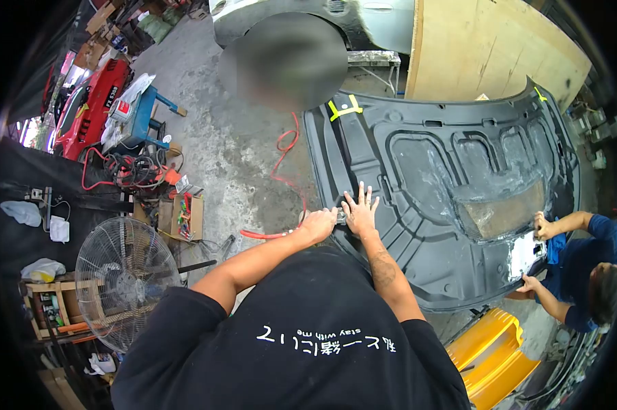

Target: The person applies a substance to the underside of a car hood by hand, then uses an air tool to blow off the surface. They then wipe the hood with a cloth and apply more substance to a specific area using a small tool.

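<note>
A large black car hood (pixel 417 253) lies with its ribbed underside up, yellow tape (pixel 344 108) on its far left corner. My left hand (pixel 320 225) is closed round a small tool at the hood's near left edge; a red hose (pixel 264 235) runs from beside this hand. The tool is mostly hidden by the fingers. Just right of it, my right hand (pixel 361 213) rests on the hood with its fingers spread, next to the tool's metallic end.
A co-worker (pixel 595 273) in blue has both hands on the hood's right edge, near a whitish patch (pixel 525 254). A fan (pixel 127 283) stands at the left. Other objects are a yellow panel (pixel 489 355), a blue stand (pixel 141 116) and a wooden board (pixel 496 51).
</note>
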The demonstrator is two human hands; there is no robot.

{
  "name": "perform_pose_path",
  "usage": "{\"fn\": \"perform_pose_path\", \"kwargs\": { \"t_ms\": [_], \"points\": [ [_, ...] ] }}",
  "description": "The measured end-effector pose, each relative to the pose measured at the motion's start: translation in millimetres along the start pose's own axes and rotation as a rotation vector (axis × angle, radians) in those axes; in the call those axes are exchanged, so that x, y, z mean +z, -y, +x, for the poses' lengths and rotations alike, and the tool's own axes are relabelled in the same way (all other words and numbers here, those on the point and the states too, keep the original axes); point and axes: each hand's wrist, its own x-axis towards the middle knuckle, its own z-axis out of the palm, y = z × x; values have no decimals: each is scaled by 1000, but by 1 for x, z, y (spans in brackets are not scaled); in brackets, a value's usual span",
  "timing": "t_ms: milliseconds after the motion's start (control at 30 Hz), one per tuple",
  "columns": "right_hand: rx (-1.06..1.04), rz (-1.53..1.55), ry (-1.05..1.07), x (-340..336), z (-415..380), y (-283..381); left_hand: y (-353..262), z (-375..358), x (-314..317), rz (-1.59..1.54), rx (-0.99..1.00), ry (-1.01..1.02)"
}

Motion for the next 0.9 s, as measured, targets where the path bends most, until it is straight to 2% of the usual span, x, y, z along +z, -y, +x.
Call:
{"fn": "perform_pose_path", "kwargs": {
  "t_ms": [200,533,767,900],
  "points": [
    [12,29,-18,-8,-5,4,-2,1,2,29,-35,94],
    [52,32,-6,-7,-8,10,26,17,-2,-10,12,49],
    [121,-14,-12,-6,-5,19,90,64,-30,-69,83,2],
    [281,-85,29,-7,7,38,138,108,-51,-92,106,5]
  ]
}}
